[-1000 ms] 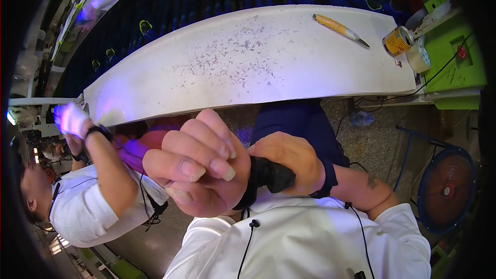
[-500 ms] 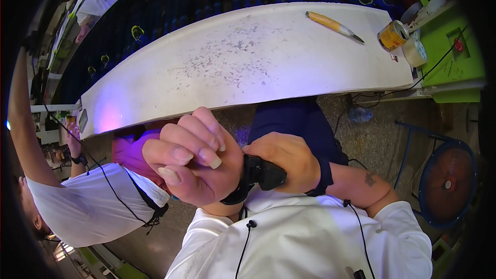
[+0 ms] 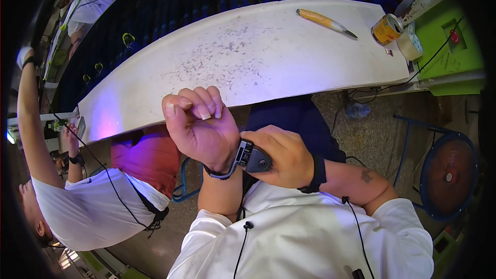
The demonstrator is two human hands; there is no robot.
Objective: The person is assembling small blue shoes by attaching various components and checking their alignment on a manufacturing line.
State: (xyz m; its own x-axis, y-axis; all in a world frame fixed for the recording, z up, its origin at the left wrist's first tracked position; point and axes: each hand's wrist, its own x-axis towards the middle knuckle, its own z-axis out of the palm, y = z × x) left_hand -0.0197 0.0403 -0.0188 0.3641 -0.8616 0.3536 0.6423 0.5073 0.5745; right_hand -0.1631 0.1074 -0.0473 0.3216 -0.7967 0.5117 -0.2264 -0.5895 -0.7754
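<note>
Black wrist device (image 3: 257, 161): sitting at the left wrist, on the wearer's side of the table's (image 3: 310, 67) near edge. Right hand (image 3: 287, 157): gripping the device. Left hand (image 3: 204, 129): facing palm up, fingers loosely curling. Yellow can (image 3: 386, 29): standing near the table's right edge.

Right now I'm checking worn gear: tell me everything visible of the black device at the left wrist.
The black wrist-strapped device has a compact, plastic-looking housing with rounded corners and a round, lens-like spot facing the view. A slotted bracket joins it to a thin dark band curving across the wrist of the left hand. The right hand grips the housing. Whether the band is fastened cannot be seen.
</note>
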